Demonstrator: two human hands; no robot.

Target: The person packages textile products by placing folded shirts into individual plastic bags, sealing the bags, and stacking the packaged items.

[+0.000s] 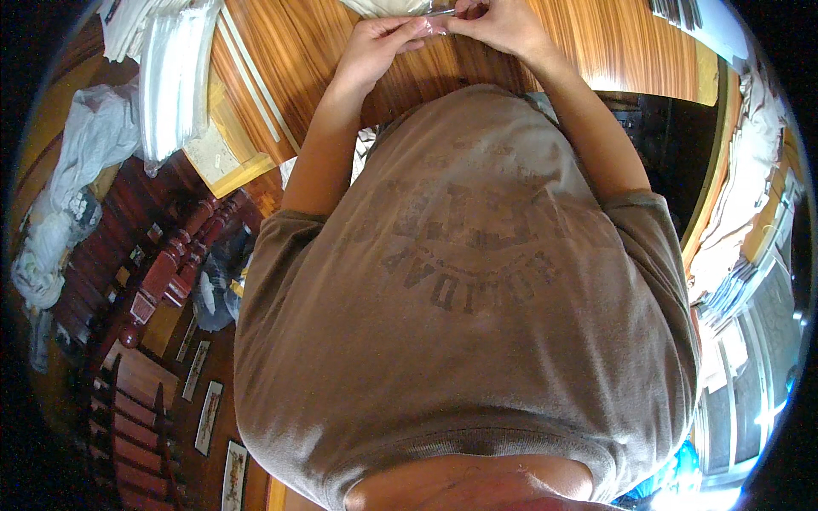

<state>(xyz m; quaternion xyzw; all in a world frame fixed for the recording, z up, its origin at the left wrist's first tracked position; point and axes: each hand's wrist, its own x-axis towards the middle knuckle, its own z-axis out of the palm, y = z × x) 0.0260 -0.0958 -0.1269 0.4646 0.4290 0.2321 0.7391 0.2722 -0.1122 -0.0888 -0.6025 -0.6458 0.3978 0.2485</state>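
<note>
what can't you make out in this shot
All in the head view:
Small shiny item: too small and partly covered by the fingers of the left hand and right hand; its kind is unclear.
Right hand: upper part cut off by the top edge.
White thing: cut off by the top edge.
Lap: hidden behind the brown shirt.

Clear item between left hand and right hand: too small to identify. Right hand, white thing beyond: both partly cut off at view's far edge.
</note>
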